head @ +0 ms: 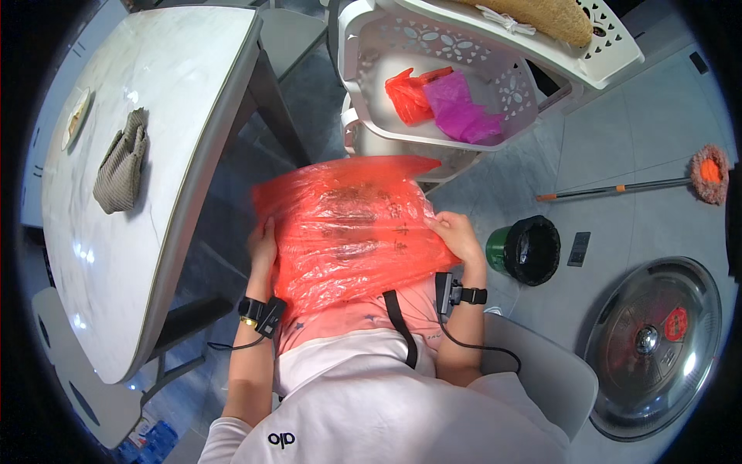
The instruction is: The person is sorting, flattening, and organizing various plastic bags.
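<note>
A red plastic bag (pixel 353 232) is spread flat over my lap, with dark printed characters showing on its crinkled film. Its right edge is pinched between the thumb and fingers of my right hand (pixel 458 236). My left hand (pixel 264 246), slightly blurred, grips the left edge, its fingers partly hidden. Beyond the bag, a white plastic basket (pixel 371 124) with cut-out flower patterns holds a crumpled red plastic bag (pixel 408 97) and a purple plastic piece (pixel 462 110).
At left stands a marble-patterned table (pixel 179 75) bearing a folded ribbed cloth (pixel 123 165) and a small dish (pixel 76 119). To my right are a lined bin (pixel 533 249), a long-handled brush (pixel 623 187) and a large round metal lid (pixel 649 383). I sit on a grey chair (pixel 539 365).
</note>
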Demonstrator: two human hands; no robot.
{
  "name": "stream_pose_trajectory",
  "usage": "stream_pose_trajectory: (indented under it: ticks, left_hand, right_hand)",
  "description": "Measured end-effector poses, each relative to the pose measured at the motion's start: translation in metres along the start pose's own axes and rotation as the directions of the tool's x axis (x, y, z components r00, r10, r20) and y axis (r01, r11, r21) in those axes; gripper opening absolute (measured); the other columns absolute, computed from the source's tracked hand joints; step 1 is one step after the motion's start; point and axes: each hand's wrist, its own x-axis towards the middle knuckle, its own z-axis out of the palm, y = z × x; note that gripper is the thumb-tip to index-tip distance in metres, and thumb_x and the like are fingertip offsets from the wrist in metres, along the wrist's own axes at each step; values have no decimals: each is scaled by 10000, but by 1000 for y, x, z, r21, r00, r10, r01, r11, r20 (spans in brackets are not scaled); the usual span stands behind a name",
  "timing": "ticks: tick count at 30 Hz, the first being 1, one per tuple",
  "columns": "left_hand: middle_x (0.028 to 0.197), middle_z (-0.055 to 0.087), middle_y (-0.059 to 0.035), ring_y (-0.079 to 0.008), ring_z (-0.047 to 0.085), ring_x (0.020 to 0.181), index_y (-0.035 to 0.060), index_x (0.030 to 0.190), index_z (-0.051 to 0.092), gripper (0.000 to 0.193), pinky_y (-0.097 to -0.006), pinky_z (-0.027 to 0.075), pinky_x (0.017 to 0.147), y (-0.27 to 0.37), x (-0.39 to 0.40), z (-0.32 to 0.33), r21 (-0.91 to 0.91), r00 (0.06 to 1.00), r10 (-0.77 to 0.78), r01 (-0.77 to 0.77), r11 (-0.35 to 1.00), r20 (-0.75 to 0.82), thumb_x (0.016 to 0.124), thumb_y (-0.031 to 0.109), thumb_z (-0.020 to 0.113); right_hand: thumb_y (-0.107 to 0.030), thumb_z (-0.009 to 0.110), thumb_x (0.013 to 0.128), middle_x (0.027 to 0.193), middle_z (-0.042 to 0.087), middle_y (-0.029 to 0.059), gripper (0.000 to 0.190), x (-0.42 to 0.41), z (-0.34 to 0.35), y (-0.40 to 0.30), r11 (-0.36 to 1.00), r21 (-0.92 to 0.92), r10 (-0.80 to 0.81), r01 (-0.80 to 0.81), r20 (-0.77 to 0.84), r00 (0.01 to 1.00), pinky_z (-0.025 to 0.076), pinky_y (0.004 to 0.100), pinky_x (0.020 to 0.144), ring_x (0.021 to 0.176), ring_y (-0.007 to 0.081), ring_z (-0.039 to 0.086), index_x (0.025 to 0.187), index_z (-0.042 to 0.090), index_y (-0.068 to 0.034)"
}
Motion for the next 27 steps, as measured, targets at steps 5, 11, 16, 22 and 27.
stream_pose_trajectory:
  ticks: [5,11,16,22,27]
  left_hand:
    - [1001,593,-190,-291,576,947,15,1215,447,450,-344,429,815,30,1,4,223,997,37,-52,973,70,842,249,538]
    - [1272,385,-202,-369,394,1153,45,1327,259,707,-402,347,956,86,-27,6,521,775,608,-597,610,176,744,175,638]
    - [1323,342,-159,-365,253,1257,92,1298,362,643,-464,212,1039,103,-37,42,494,571,666,-803,333,480,745,277,632]
    - [1332,346,-128,-347,243,1268,109,1264,424,580,-478,194,1043,71,-24,54,534,578,593,-799,275,561,772,376,576]
    - [1369,315,-92,-331,255,1270,128,1274,413,558,-424,255,1028,69,-21,45,555,733,528,-675,486,428,784,329,590]
  right_hand:
    - [-198,648,765,657,588,73,223,-2,-3,26,978,-191,80,-81,-16,997,441,302,606,626,174,545,806,609,18]
    - [-260,599,779,1116,538,164,449,1,7,-10,866,-461,-296,195,-157,942,386,387,892,1045,325,494,1152,494,-33]
    - [-282,535,820,1299,417,106,436,30,99,-36,683,-501,-582,532,67,811,165,495,1038,1257,291,291,1232,470,-152]
    - [-310,497,836,1289,432,93,411,38,117,6,589,-701,-469,402,109,877,111,521,1041,1269,295,265,1214,493,-149]
    - [-307,454,858,1312,402,94,404,43,93,19,634,-718,-458,287,-50,887,138,445,1059,1284,290,238,1219,491,-130]
